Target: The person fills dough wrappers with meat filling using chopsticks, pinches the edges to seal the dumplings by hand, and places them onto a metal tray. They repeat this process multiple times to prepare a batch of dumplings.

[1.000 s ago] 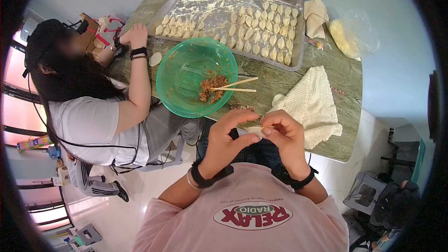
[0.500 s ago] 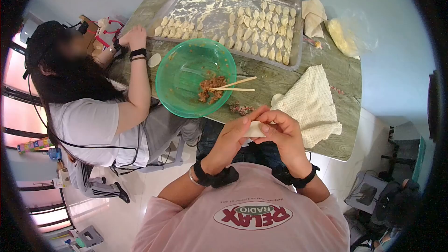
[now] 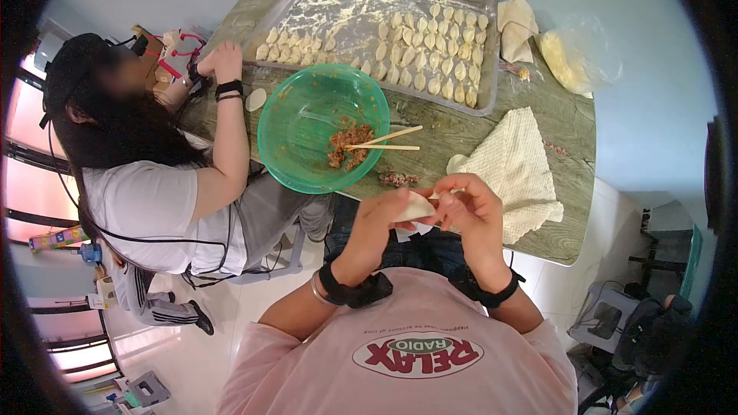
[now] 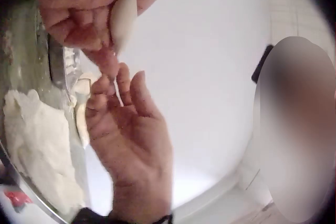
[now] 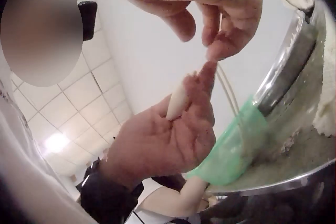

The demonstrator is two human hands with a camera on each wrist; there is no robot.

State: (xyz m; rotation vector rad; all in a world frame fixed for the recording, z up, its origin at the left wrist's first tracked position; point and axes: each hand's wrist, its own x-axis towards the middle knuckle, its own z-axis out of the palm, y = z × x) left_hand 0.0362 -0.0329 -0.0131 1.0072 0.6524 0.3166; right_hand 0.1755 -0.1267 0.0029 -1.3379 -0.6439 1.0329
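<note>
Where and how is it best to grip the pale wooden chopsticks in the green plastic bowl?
Probably by the free ends of the chopsticks, from above and from the right: these ends jut past the rim of the bowl that way, while the other ends rest in the reddish-brown filling.

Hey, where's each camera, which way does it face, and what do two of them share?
Head: worn on the head, facing forward and down at the bowl and tray; left hand, right hand, forearms and pink shirt show.
Left wrist: worn there, facing upward past the left hand toward the right hand; a blurred head, apparently the wearer's, shows.
Right wrist: facing upward past the right hand toward the left hand, ceiling beyond.
Shared: both wrist views show both hands and the dumpling.
</note>
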